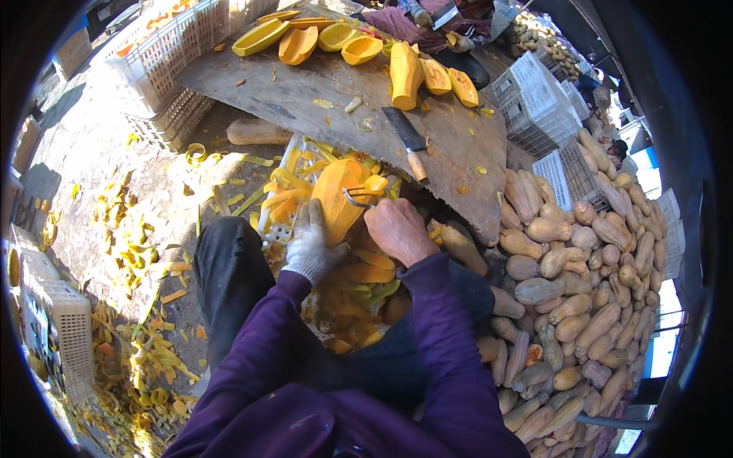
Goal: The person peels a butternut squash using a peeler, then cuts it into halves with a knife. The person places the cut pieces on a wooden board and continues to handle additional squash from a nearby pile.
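Note:
A peeled orange squash [339, 197] stands tilted over a white plastic crate [280, 232] full of peelings, between my knees. My left hand [312, 243], in a pale knitted glove, steadies its lower left side. My bare right hand [399, 229] is closed on a metal peeler [358, 196], whose head lies at the squash's right side by a curl of orange peel [375, 184]. Beyond the crate, a cleaver [405, 134] with a wooden handle rests on a wooden board [343, 94]. Halved squashes [298, 44] and a whole peeled one [405, 77] sit along the board's far side.
Unpeeled squashes [567, 286] form a large pile at the right. Stacked white crates [166, 63] stand at the upper left, others [535, 103] at the upper right. Peelings [129, 240] litter the ground at the left. Across the board, a person's gloved hand [422, 18] holds a cleaver [445, 15].

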A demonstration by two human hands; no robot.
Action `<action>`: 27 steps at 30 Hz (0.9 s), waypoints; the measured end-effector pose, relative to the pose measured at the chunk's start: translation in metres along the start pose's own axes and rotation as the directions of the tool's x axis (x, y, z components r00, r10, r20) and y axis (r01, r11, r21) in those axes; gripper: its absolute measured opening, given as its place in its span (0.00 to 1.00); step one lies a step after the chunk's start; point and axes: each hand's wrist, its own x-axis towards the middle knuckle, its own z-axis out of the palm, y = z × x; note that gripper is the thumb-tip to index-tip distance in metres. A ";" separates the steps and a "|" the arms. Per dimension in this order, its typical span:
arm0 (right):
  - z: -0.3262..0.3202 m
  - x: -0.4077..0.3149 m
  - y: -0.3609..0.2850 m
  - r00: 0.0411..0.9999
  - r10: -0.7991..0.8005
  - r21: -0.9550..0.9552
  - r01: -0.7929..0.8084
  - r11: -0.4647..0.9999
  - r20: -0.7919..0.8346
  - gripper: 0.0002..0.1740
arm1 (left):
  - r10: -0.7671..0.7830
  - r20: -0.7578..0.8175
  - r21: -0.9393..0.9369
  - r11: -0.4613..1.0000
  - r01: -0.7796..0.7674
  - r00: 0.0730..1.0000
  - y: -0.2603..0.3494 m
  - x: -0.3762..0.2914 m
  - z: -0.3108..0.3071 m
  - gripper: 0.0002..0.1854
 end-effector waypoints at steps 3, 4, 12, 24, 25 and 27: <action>0.007 0.047 0.039 0.995 0.016 -0.003 -0.017 1.000 -0.102 0.15 | -0.058 0.112 0.060 0.997 0.051 0.992 0.021 -0.002 -0.011 0.63; 0.022 0.069 0.056 0.990 0.102 0.084 -0.094 0.992 -0.097 0.16 | -0.062 0.132 0.063 0.997 0.054 0.989 0.027 -0.004 -0.010 0.64; 0.022 0.007 -0.013 0.990 0.058 0.050 -0.065 0.997 0.127 0.11 | -0.050 0.087 0.054 0.998 0.045 0.995 0.016 -0.004 -0.009 0.62; 0.049 0.050 0.060 0.988 -0.034 -0.046 0.027 0.999 -0.148 0.15 | 0.018 -0.031 0.000 1.000 -0.018 0.999 -0.001 0.001 0.003 0.62; 0.042 0.063 0.060 0.999 -0.027 -0.011 0.027 1.000 -0.037 0.14 | 0.008 -0.015 0.023 1.000 -0.008 1.000 0.002 -0.001 0.003 0.62; 0.045 0.080 0.055 0.980 0.195 0.284 -0.178 0.942 -0.034 0.14 | -0.017 0.012 0.064 0.998 0.016 1.000 0.010 -0.006 0.004 0.62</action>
